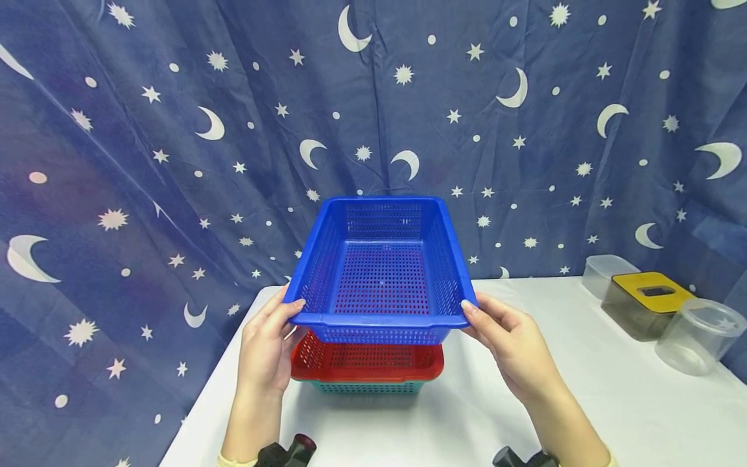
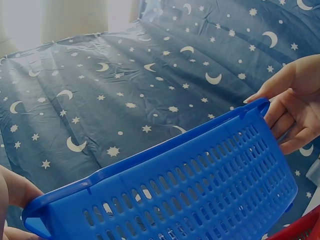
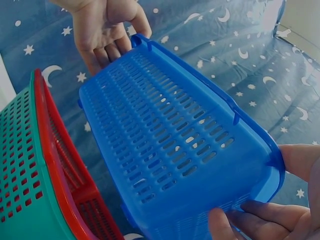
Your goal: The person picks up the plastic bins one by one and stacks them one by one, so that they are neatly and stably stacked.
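A blue perforated plastic basket (image 1: 382,279) is held up, tilted so its inside faces the head camera. My left hand (image 1: 265,350) grips its near left corner, thumb over the rim and fingers beneath. At the near right corner my right hand (image 1: 513,340) pinches the rim the same way. Below it a red basket (image 1: 367,373) sits nested in a green basket (image 1: 367,388) on the table. In the right wrist view the blue basket (image 3: 165,135) is apart from the red basket (image 3: 70,175) and the green basket (image 3: 22,160).
On the right of the white table (image 1: 525,402) stand a clear container (image 1: 607,272), a dark box with a yellow lid (image 1: 648,301) and a clear round tub (image 1: 697,337). A blue curtain (image 1: 373,117) with moons and stars hangs behind the table and along its left.
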A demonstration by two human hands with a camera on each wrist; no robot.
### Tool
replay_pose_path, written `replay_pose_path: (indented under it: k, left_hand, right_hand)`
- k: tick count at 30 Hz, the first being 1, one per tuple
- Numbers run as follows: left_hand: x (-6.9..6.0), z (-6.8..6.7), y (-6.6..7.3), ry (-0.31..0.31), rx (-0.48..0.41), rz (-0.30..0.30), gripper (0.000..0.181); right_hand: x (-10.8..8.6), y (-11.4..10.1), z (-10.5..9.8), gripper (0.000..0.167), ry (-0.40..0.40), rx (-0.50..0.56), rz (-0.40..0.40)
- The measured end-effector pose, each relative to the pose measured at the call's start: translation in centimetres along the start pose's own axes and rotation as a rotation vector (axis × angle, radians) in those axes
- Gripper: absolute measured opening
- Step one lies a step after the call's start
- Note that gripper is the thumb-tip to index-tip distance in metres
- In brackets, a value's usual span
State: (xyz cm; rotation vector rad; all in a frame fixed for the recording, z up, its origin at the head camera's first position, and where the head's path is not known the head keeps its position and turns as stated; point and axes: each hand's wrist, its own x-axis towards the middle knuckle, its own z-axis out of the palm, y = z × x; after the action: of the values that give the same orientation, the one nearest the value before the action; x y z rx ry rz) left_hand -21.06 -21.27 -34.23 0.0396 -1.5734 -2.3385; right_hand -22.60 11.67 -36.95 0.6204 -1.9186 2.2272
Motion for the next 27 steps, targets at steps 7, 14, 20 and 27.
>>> replay_pose_path:
  k: [7,14,20,27]
  left_hand:
    - [-0.03,-0.03,0.0,0.0,0.003,-0.001,0.046]
    - [0.11,-0.03,-0.08,0.002,0.01,-0.004,0.046]
    - [0.21,-0.06,-0.18,0.006,0.017,-0.011,0.045]
    - [0.3,-0.09,-0.23,0.003,0.028,-0.013,0.045]
  right_hand:
    - [-0.02,0.06,0.02,0.044,-0.002,-0.005,0.002]
    - [0.01,0.03,0.07,0.045,-0.009,-0.012,0.01]
    - [0.07,0.08,0.08,0.045,-0.008,-0.007,0.021]
    - [0.07,0.2,0.07,0.046,-0.007,-0.002,0.028]
